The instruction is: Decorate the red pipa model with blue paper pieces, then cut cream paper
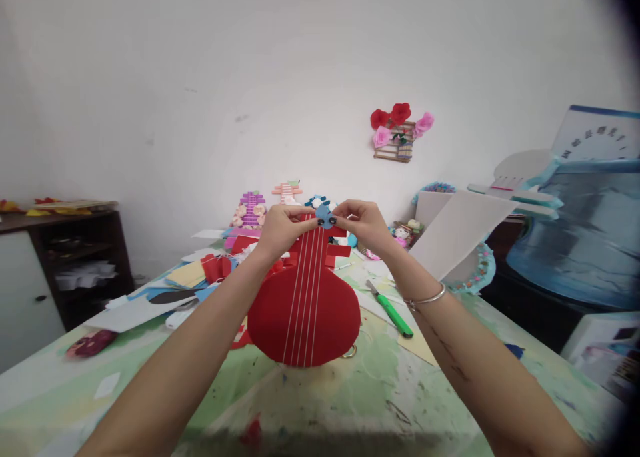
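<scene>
A red paper lute [305,310] with a round body and several pale strings stands tilted over the table in front of me. At the top of its neck is a small blue paper piece [325,215]. My left hand [286,230] pinches the blue piece's left side between thumb and fingers. From the other side, my right hand [364,227] grips its right edge the same way. Both thumbs show dark nails against the blue paper. Red crosspieces stick out from the neck below my hands. Whether the blue piece is fastened to the neck I cannot tell.
A green utility knife [394,315] lies right of the lute on the painted tabletop [310,410]. Paper scraps [135,310] and a dark red pouch-like thing [91,343] lie left. Small paper lutes [251,210] stand behind. A large blue water jug [580,237] is at right.
</scene>
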A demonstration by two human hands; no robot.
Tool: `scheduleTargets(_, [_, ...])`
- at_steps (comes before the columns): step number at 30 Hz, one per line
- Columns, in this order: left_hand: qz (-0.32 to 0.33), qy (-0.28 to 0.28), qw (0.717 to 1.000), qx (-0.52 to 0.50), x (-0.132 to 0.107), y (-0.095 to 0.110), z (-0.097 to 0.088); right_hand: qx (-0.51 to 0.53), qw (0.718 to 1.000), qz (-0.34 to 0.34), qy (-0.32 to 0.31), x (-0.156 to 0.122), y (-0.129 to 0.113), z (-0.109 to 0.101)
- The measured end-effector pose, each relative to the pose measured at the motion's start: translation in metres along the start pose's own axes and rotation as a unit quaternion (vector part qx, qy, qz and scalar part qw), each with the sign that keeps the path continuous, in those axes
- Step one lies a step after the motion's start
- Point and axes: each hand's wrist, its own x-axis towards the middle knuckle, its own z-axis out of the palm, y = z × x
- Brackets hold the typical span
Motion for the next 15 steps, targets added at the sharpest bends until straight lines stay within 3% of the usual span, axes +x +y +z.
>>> scheduleTargets(9, [-0.003,0.006,1.0,0.008,0.002,-0.001,0.0,0.078,0.993,0.03,0.078,-0.009,0.005,0.012])
scheduleTargets(15, [-0.014,0.017,1.0,0.01,0.002,-0.001,0.001,0.105,0.989,0.041,0.091,-0.013,0.003,0.017])
